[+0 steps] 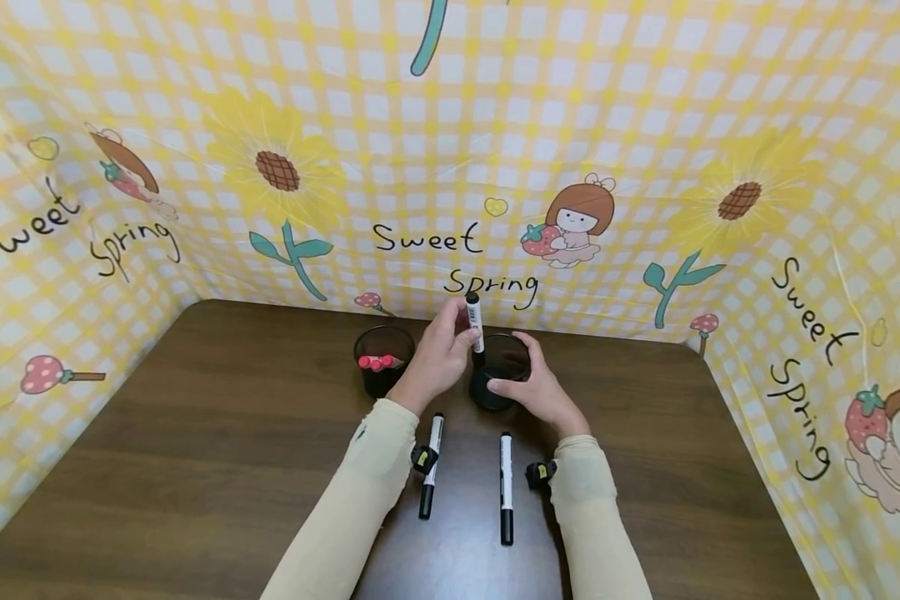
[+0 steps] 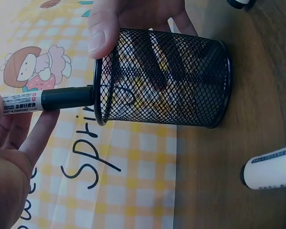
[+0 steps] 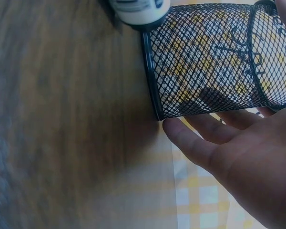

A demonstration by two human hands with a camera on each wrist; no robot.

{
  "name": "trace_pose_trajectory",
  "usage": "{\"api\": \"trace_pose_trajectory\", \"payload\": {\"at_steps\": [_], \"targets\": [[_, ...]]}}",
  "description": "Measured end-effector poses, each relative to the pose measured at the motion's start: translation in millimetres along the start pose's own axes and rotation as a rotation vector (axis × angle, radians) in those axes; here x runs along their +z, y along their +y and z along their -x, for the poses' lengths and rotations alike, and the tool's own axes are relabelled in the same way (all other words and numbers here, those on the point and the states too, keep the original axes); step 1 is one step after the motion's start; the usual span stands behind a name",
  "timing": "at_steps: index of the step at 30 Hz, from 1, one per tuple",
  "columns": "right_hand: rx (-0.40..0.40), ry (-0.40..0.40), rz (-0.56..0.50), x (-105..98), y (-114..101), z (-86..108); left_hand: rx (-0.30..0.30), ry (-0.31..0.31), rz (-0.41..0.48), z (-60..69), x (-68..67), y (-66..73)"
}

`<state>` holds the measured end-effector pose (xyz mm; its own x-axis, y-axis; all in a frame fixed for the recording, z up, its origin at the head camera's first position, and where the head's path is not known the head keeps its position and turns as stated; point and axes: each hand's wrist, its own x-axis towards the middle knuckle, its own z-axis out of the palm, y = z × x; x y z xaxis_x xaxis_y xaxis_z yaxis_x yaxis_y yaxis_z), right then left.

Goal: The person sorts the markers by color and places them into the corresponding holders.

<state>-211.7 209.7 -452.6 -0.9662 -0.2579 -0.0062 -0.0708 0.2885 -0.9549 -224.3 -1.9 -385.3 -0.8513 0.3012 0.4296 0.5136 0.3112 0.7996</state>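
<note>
My left hand (image 1: 442,354) pinches a whiteboard marker (image 1: 476,323) upright, one black end at the rim of the right-hand black mesh pen holder (image 2: 167,81). In the left wrist view that end meets the rim; whether it is inside I cannot tell. Around the same holder curls my right hand (image 1: 543,387), thumb at the near side and fingers at the far side. Two more white markers with black caps lie on the table, one (image 1: 506,487) in front of the holder and one (image 1: 436,446) partly under my left wrist.
Left of my hand stands a second mesh pen holder (image 1: 378,385) with several red-ended pens (image 1: 376,362) inside. The brown wooden table (image 1: 255,433) ends at a yellow checked cloth (image 1: 390,150) that rises behind and on both sides. Each wrist carries a small black camera (image 1: 423,459).
</note>
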Motion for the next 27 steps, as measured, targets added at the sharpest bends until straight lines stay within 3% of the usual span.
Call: {"api": "trace_pose_trajectory", "payload": {"at_steps": [27], "targets": [[-0.028, -0.024, -0.068, -1.7, 3.4, -1.4, -0.099, -0.160, -0.040, 11.3, 19.8, -22.5]]}}
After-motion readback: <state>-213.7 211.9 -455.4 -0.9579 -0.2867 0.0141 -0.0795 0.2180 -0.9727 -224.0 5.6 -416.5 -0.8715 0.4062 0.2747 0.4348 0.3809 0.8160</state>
